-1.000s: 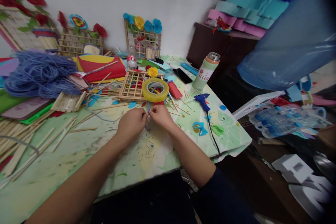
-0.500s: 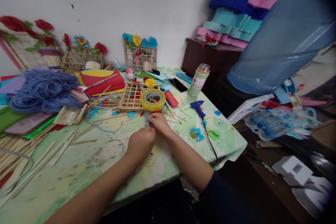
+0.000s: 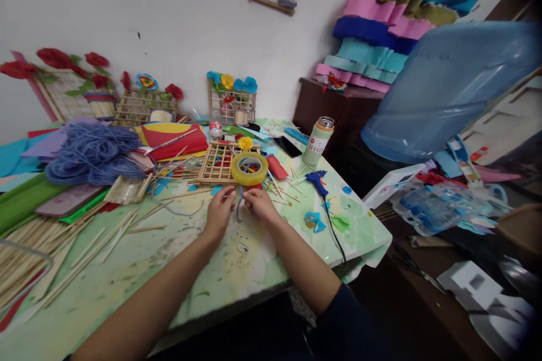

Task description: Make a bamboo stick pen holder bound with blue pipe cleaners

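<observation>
A short purple-grey cord (image 3: pixel 239 214) hangs just below a yellow roll of clear tape (image 3: pixel 249 168) at the middle of the table. My right hand (image 3: pixel 261 205) pinches this cord between thumb and fingertips. To the left of the cord, my left hand (image 3: pixel 221 211) is a little apart from it, its fingers loosely bent and holding nothing that I can see. The tape roll leans on a lattice frame of thin sticks (image 3: pixel 218 163). A yellow paper flower (image 3: pixel 245 143) shows right behind the roll.
A blue glue gun (image 3: pixel 317 181) with its black cable lies to the right, near a green bottle (image 3: pixel 317 144) and a phone (image 3: pixel 288 146). On the left are a heap of blue cord (image 3: pixel 93 149), coloured paper and many loose sticks (image 3: pixel 31 254). Paper scraps (image 3: pixel 314 221) lie near the right edge.
My hands were together on the cord; my left hand has moved off to the left and its fingers have loosened. The cord's end now hangs in sight. The camera view has tilted up slightly.
</observation>
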### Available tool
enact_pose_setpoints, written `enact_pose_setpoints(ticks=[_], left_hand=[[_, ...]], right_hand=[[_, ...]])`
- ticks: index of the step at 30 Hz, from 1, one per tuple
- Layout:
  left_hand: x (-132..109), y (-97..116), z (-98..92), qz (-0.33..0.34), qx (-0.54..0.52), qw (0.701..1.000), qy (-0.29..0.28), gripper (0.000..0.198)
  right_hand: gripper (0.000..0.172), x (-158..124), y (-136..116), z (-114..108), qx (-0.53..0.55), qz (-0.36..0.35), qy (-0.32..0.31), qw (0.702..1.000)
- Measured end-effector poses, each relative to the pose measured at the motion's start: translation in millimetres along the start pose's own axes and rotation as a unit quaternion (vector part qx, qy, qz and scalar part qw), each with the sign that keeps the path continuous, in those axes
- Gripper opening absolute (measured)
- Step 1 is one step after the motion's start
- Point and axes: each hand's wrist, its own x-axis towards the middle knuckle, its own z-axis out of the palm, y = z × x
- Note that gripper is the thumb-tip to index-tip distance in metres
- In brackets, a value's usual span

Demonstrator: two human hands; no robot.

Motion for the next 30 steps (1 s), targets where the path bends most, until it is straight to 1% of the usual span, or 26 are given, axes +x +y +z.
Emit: enact_pose_setpoints(ticks=[2,4,7,10,15,17,21,24,27,30], left_hand=[[1,-2,3.0,-0.062,-0.036,0.997,-0.040,0.035],[0,-2,4.5,-0.094,-0.043,0.991,-0.083,0.032],[-1,1,2.8,-0.132,-0.044,0.983,-0.119,0.028],[-2,6,-0.5,-0.145,-0.032,0.981,-0.122,0.024],[-2,10,-2.8,-0.139,0.004,0.984,-0.108,0.016],[-3,9,-3.0,-0.137,0.018,0.985,-0.105,0.014],[-6,5,-3.4,-0.132,0.033,0.986,-0.100,0.012],[-8,3,-4.0,-0.130,0.034,0.986,-0.100,0.012],[-8,2,-4.4,-0.128,0.026,0.986,-0.105,0.013],[-8,2,-4.1,-0.133,0.012,0.985,-0.107,0.016]], right_hand=[[0.020,0,4,2,-0.015,-0.010,-0.001,1.000],[0.019,0,8,4,-0.033,-0.022,0.000,0.999],[0.017,1,13,5,-0.073,-0.046,0.009,0.996],[0.014,3,17,3,-0.122,-0.072,0.028,0.989],[0.012,-4,15,0,-0.198,-0.110,0.043,0.973],[0.013,-10,12,-1,-0.263,-0.126,0.053,0.955],[0.020,-27,6,-2,-0.408,-0.129,0.088,0.899],[0.025,-40,5,-2,-0.473,-0.128,0.105,0.865],[0.028,-52,7,1,-0.525,-0.147,0.113,0.831],[0.031,-62,11,7,-0.552,-0.168,0.109,0.809]])
